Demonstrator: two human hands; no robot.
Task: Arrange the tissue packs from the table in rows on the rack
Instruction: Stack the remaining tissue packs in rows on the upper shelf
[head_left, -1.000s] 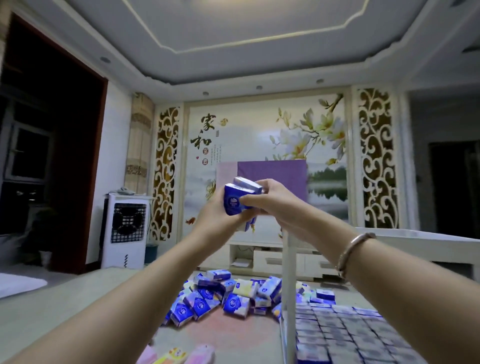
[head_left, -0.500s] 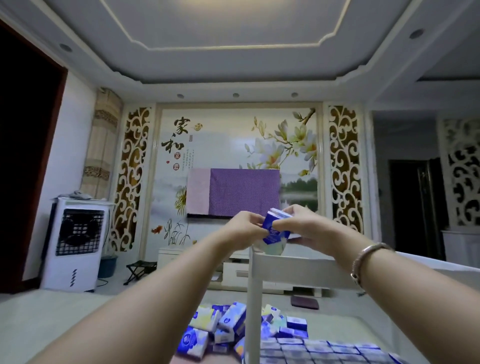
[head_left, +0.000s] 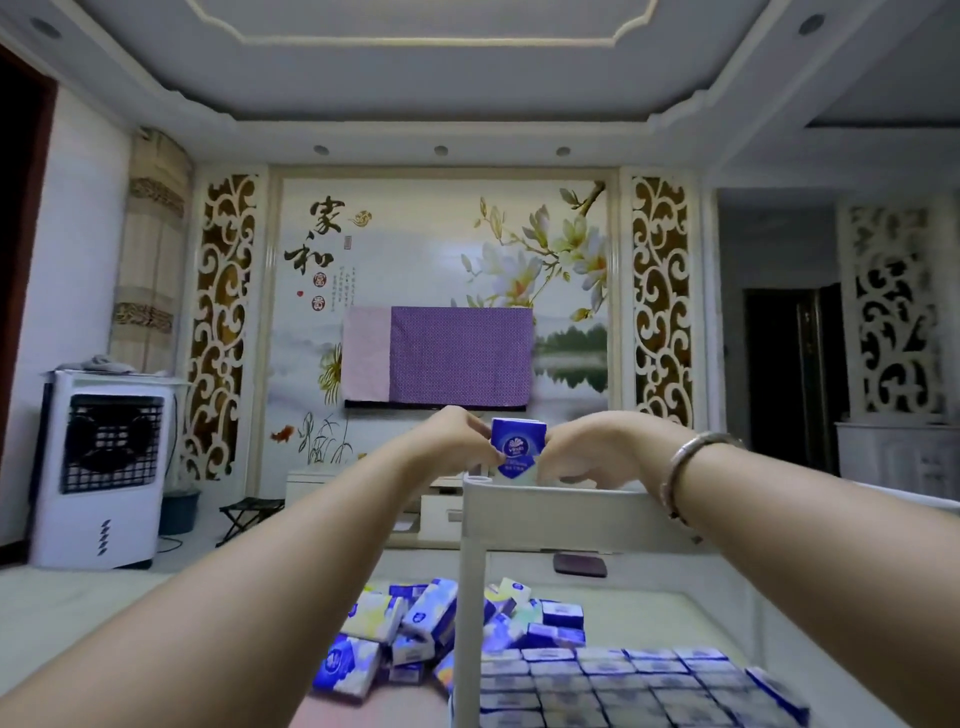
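A blue tissue pack (head_left: 517, 448) stands upright just above the top shelf of the white rack (head_left: 571, 519), near its left corner. My left hand (head_left: 451, 435) pinches its left side and my right hand (head_left: 587, 457) holds its right side, fingers reaching down behind the shelf rim. A lower shelf of the rack carries several blue packs in neat rows (head_left: 613, 686). A loose pile of tissue packs (head_left: 410, 634) lies on the table (head_left: 104, 613) left of the rack post.
A white air cooler (head_left: 101, 467) stands at the far left by the wall. A covered TV (head_left: 439, 356) hangs on the far wall above a low cabinet, with a small folding stool (head_left: 249, 512) beside it. A dark flat object (head_left: 579, 565) lies on the table beyond the rack.
Both hands carried the blue pack from mid-air down and right to the rack's top shelf. The pack now stands upright with its face toward me. My view has tilted up.
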